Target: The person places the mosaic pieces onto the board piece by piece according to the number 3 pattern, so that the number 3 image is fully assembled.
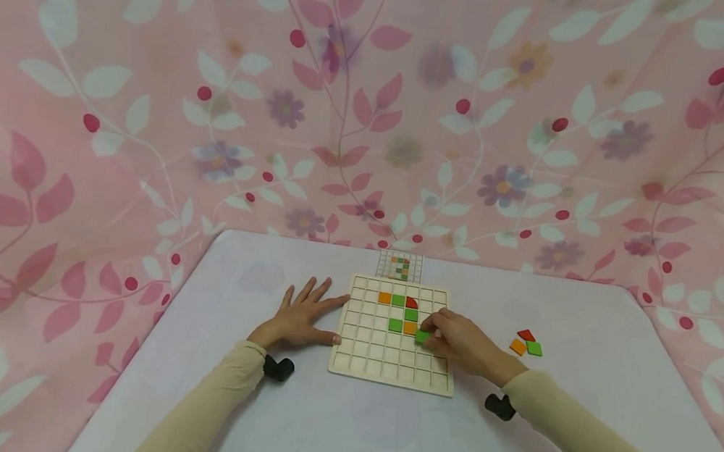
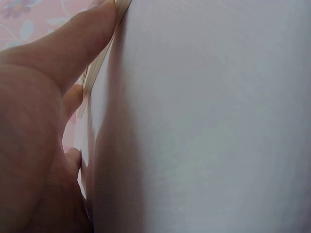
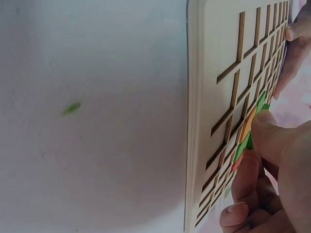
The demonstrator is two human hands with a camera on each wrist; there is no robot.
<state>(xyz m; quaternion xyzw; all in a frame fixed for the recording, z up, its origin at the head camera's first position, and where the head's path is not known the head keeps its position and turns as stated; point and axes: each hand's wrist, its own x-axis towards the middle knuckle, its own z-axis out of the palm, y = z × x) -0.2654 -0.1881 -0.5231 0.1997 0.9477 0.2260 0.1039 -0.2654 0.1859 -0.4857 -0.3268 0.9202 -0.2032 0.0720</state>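
Note:
A pale wooden grid board (image 1: 366, 354) lies on the table, with green, orange and red tiles set in several of its squares. My right hand (image 1: 463, 343) is over the board's right half and pinches a green square tile (image 1: 422, 336) between thumb and fingers. That tile is beside an orange tile (image 1: 409, 328) in the grid. In the right wrist view, the right hand (image 3: 282, 160) partly hides the tiles. My left hand (image 1: 302, 321) has its fingers spread, with thumb and index finger touching the board's left edge. The left wrist view shows that thumb (image 2: 73, 46) against the rim.
Behind the board lies a printed pattern card (image 1: 384, 266) showing a coloured grid. To the right on the white tablecloth (image 1: 329, 434) are a loose red piece (image 1: 526, 335), an orange tile (image 1: 518, 347) and a green tile (image 1: 534, 349). A floral curtain (image 1: 369, 147) hangs behind.

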